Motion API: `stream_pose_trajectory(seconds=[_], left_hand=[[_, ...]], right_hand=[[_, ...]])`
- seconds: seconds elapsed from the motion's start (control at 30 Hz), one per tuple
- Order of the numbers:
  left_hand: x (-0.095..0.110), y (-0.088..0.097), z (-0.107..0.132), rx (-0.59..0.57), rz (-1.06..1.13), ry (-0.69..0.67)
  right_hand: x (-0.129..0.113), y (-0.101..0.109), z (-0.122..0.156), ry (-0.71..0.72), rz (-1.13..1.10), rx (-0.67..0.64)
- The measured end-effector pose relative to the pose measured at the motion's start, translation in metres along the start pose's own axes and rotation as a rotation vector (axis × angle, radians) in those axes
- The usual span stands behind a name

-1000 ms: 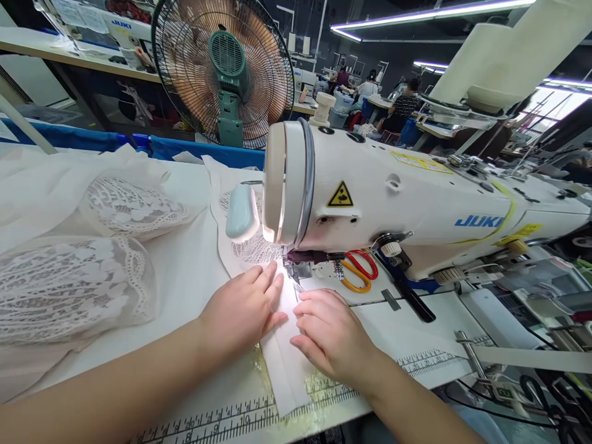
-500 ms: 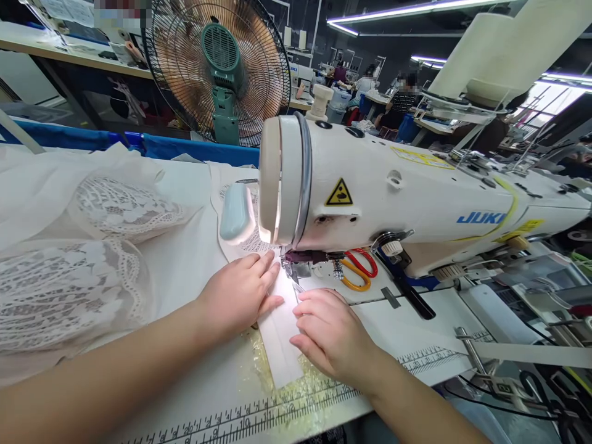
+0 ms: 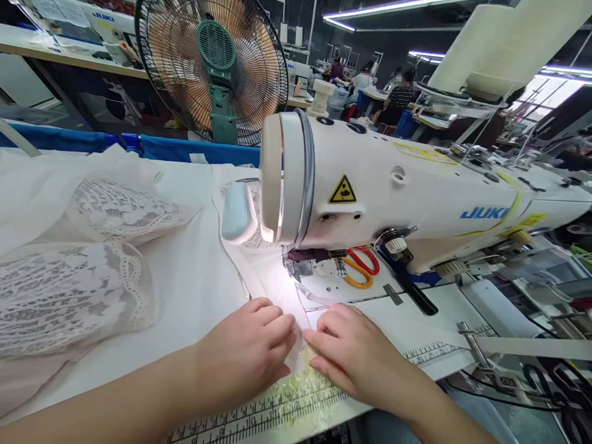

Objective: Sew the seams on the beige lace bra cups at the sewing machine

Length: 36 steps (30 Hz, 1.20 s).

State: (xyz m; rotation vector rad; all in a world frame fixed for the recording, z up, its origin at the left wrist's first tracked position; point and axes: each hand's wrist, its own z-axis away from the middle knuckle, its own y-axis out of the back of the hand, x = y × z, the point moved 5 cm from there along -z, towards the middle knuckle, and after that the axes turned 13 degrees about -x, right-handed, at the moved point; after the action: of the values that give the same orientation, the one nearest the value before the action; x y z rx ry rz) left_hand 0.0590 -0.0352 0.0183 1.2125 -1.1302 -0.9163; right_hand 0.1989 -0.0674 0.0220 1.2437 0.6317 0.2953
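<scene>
Fabric (image 3: 272, 271) runs beneath sewing machine (image 3: 374, 185), left hand (image 3: 247, 351) grasping it, right hand (image 3: 358, 354) curled alongside, hold unclear, presumably for alignment.

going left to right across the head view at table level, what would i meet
Lace-patterned fabric → left hand → right hand → pale strip at the far right.
</scene>
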Motion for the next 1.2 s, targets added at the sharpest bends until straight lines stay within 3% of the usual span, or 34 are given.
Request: stream_pose_trajectory(seconds=[0.27, 0.63, 0.97, 1.2], left_hand=[[-0.012, 0.005, 0.000, 0.025, -0.093, 0.009], [-0.022, 0.010, -0.001, 0.111, -0.092, 0.005], [-0.034, 0.011, -0.005, 0.179, -0.256, -0.018], [-0.051, 0.009, -0.007, 0.121, -0.261, -0.028]], right_hand=[[0.004, -0.010, -0.010, -0.043, 0.107, -0.077], [0.004, 0.001, -0.032, -0.060, 0.229, -0.164], [0.000, 0.008, -0.049, -0.241, 0.325, -0.378], [-0.006, 0.019, -0.066, -0.387, 0.220, -0.515]])
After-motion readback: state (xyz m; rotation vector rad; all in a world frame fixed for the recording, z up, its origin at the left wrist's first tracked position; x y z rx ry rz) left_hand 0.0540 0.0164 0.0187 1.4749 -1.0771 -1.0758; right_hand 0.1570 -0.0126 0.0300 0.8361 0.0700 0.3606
